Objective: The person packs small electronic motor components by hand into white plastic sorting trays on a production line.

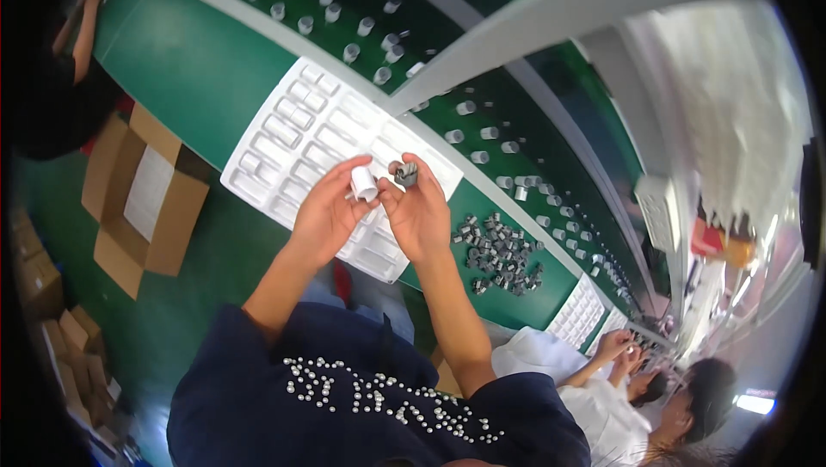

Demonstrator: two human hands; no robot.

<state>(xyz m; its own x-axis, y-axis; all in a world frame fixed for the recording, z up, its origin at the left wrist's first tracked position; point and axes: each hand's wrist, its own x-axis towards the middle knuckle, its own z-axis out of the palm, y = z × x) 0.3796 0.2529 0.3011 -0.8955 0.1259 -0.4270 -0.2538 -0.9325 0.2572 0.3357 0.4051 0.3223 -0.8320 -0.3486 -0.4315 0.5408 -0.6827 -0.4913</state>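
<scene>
My left hand (325, 213) holds a white plastic cylinder (364, 183) between thumb and fingers, tilted over the tray. Close beside it, my right hand (420, 219) pinches a small dark grey ribbed part (405, 175). The two pieces are apart. Under both hands lies a white moulded tray (249, 166) with rows of pockets. White cylinders (280, 131) lie in some pockets at its far left. To the right of my right hand is a heap of small dark grey parts (503, 256) on the green bench.
Beyond the tray, a green conveyor belt (413, 28) carries many white cylinders, with a grey metal post (482, 24) rising in front of it. An open cardboard box (163, 209) stands at the left. People in white (602, 407) work at the right; another person's arm (86, 33) shows far left.
</scene>
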